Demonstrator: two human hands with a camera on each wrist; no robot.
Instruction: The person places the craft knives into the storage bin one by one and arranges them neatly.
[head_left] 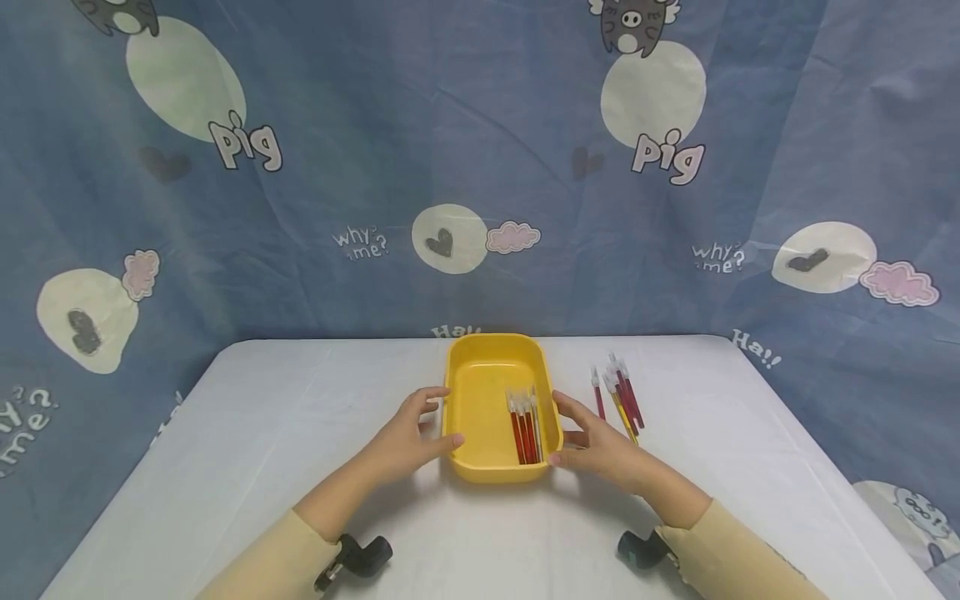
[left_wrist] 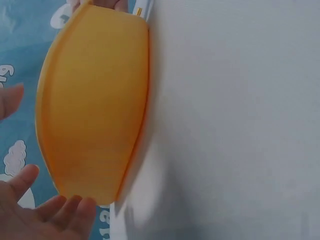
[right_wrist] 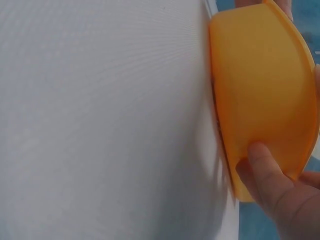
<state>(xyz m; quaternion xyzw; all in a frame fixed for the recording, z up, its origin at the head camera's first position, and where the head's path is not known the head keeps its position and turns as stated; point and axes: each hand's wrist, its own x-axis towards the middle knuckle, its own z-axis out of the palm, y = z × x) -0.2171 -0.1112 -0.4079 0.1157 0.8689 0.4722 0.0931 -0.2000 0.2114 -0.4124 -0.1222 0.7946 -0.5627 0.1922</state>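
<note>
Blue fabric (head_left: 337, 167) printed with pigs, hearts and pink clouds hangs behind the white tabletop (head_left: 285, 433) and falls past its left and right edges. On the left, a beige sleeve (head_left: 262, 558) reaches in, with a black wrist camera (head_left: 366, 557) just beside its cuff. The left hand (head_left: 408, 442) is at the tray's left side, its thumb spread away from the fingers, the thumb tip over the rim and the fingertips touching the outer wall. The yellow plastic tray (head_left: 480, 417) lies between the two hands, midway between the tabletop's far left and far right corners, its far rim overlapping the far edge in the head view. A row of four capped pens (head_left: 528, 433), three red and one pale, leans in the tray's near right corner. The right hand (head_left: 603, 450) touches the tray's right side, thumb straight against the outer wall and index finger reaching to the rim, spread apart; I cannot tell how all its other fingers lie. Just beyond, toward the tabletop's far right corner, lie a red pen (head_left: 599, 402), a yellow pen (head_left: 622, 415) and some dark red pens (head_left: 632, 398), all capped
</note>
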